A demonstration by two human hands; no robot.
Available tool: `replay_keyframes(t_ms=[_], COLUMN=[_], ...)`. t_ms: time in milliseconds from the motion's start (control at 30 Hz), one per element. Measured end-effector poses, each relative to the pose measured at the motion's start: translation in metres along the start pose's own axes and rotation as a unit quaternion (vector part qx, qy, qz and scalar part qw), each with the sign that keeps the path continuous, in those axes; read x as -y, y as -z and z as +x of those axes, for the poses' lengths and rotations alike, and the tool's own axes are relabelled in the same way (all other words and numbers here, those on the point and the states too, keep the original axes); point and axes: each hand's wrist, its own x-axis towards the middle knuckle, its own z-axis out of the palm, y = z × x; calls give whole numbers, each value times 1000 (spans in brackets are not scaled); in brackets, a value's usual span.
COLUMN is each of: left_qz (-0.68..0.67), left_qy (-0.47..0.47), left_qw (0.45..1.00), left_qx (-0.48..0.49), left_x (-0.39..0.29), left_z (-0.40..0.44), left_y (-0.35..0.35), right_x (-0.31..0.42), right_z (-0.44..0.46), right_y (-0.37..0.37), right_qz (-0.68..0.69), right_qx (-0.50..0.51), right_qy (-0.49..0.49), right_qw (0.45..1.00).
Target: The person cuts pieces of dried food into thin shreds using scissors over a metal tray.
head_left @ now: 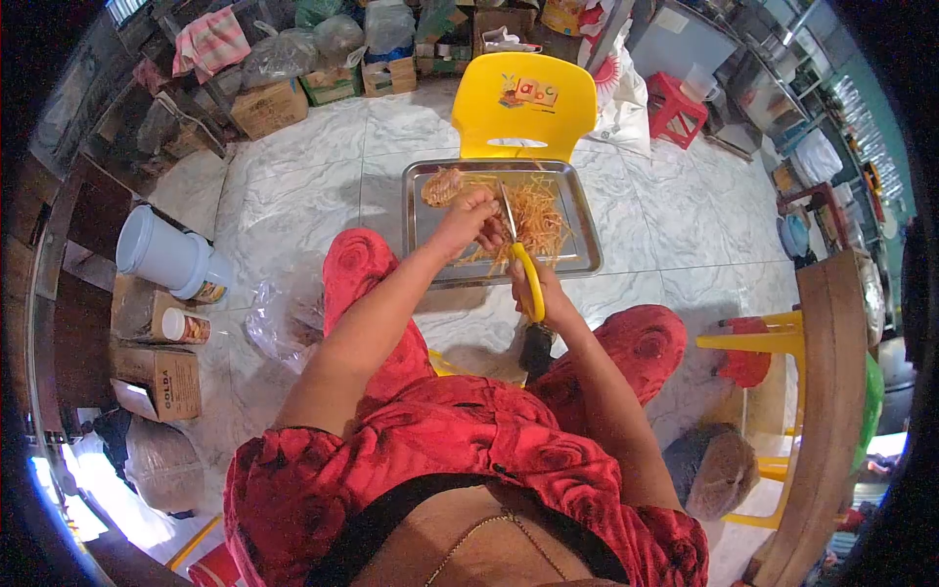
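Right hand grips yellow-handled metal scissors by thin tan strands.
Blades point far, just right of the curled left hand; whether it pinches anything, I cannot tell.

The right hand hides part of the yellow-handled scissors. Whether the left hand grips a strip is too small to tell. Below its backrest, the yellow chair disappears behind the metal tray.
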Motion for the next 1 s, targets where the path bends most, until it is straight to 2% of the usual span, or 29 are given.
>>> replay_keyframes(t_ms=[267,367,467,600,667,800,867,900,967,1000], left_qz=[-11,-34,-28,-27,-43,-56,-53,-53,-68,-69], left_qy=[19,23,14,18,2,-28,-38,-38,-47,-47], left_qw=[1000,999,999,999,999,998,998,998,996,996], left_qx=[18,20,23,26,11,-5,-12,-12,-25,-25], left_x=[7,10,12,9,4,-10,-12,-12,-11,-11], left_z=[0,2,5,3,4,3,5,5,5,5], left_y=[-5,-5,-3,-4,-1,14,19,20,21,22], right_x=[14,3,7,1,-1,3,-6,-4,2,5], right_z=[-2,0,0,1,1,0,3,1,-6,-8], right_y=[-2,2,1,5,5,7,12,10,7,6], right_qz=[-15,10,-48,-45,35,24,208,208,48,48], right_qx=[-39,-33,-68,-69,-39,3,109,110,94,95], right_qy=[-70,-28,-32,-52,-25,6,-40,-41,9,9], right_qw=[997,999,996,995,998,1000,971,971,994,994])
